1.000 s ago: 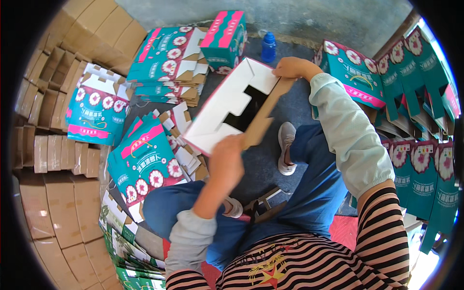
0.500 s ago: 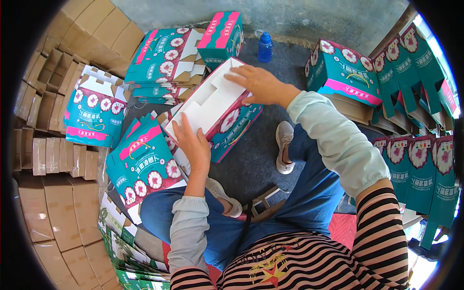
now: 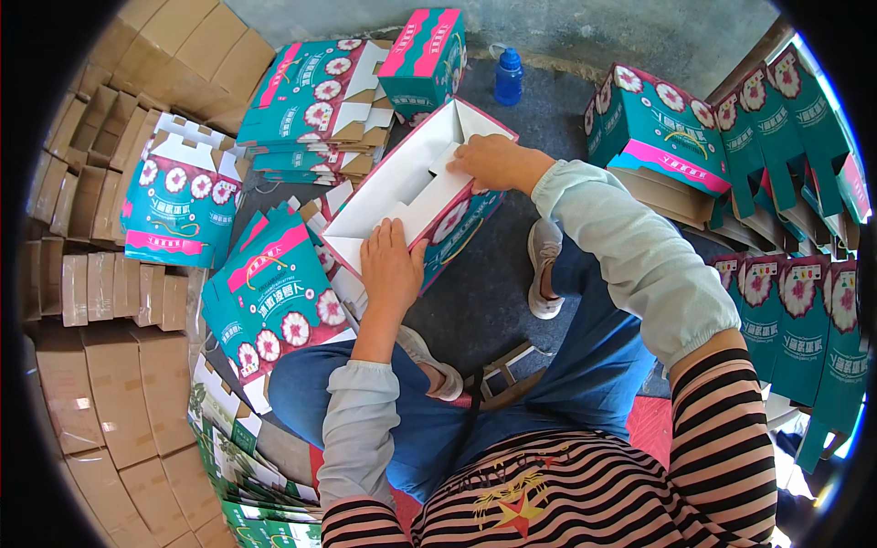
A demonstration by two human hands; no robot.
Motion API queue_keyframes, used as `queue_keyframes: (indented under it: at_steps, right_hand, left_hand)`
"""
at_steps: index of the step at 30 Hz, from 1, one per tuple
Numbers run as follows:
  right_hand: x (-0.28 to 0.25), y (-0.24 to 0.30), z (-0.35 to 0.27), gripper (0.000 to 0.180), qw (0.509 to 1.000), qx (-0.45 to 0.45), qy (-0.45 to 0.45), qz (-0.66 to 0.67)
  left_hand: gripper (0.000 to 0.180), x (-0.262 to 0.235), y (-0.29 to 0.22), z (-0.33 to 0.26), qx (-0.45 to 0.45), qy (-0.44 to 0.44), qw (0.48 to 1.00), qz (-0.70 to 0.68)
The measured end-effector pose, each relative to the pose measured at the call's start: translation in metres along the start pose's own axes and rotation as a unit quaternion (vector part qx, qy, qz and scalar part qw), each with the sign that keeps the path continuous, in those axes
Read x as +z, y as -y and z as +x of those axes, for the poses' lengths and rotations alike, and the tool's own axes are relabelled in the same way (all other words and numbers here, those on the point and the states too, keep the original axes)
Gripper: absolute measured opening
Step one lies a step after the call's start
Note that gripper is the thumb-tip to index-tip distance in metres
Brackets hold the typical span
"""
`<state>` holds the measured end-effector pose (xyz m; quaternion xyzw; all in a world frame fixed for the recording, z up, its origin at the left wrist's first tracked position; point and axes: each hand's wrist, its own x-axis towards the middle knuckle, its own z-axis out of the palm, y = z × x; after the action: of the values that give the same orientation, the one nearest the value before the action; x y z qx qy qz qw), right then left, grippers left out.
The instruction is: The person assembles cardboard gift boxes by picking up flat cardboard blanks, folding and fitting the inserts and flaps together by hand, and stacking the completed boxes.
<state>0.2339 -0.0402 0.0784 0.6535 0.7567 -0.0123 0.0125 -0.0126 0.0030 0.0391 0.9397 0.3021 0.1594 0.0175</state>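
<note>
A teal, magenta and pink carton [image 3: 451,224] stands slantwise before me, its white inside showing through the uncovered top. Along its near long side lies a white notched flap [image 3: 429,209]. My left hand [image 3: 391,271] is closed on the left end of this flap, fingers on the white board and thumb by the printed side. At the right end, my right hand [image 3: 498,165] grips the flap, fingertips at its edge and thumb partly hidden.
Flattened printed cartons [image 3: 283,301] lie to the left, with another stack [image 3: 315,100] behind. A closed carton [image 3: 422,59] and a blue bottle [image 3: 509,78] stand at the back. Brown boxes [image 3: 128,384] line the left; folded-up cartons [image 3: 776,137] fill the right.
White board that spanned much of the carton's top now lies toward the near side, showing more of the inside. My left hand has moved right and closed; my right fingers have drawn together.
</note>
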Motion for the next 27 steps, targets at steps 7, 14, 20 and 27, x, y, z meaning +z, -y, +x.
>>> queue_keyframes:
  at_steps: [7, 14, 20, 27]
  right_hand:
    - [-0.008, 0.003, 0.002, 0.044, 0.996, 0.020, 0.089, 0.010]
    - [-0.012, -0.027, -0.006, 0.051, 0.970, 0.099, -0.103, 0.198]
    - [0.022, -0.069, 0.001, 0.065, 0.877, 0.321, -0.240, 0.266]
    - [0.006, -0.088, -0.031, 0.071, 0.701, 0.424, 0.015, 0.573]
  left_hand:
    - [0.048, -0.002, -0.002, -0.001, 0.011, -0.024, 0.999, -0.028]
    - [0.051, -0.014, 0.035, 0.001, -0.038, -0.208, 0.975, -0.071]
    - [0.067, -0.001, 0.064, -0.003, -0.478, -0.095, 0.646, -0.587]
    - [0.096, 0.029, 0.100, -0.037, -0.543, 0.043, 0.542, -0.640]
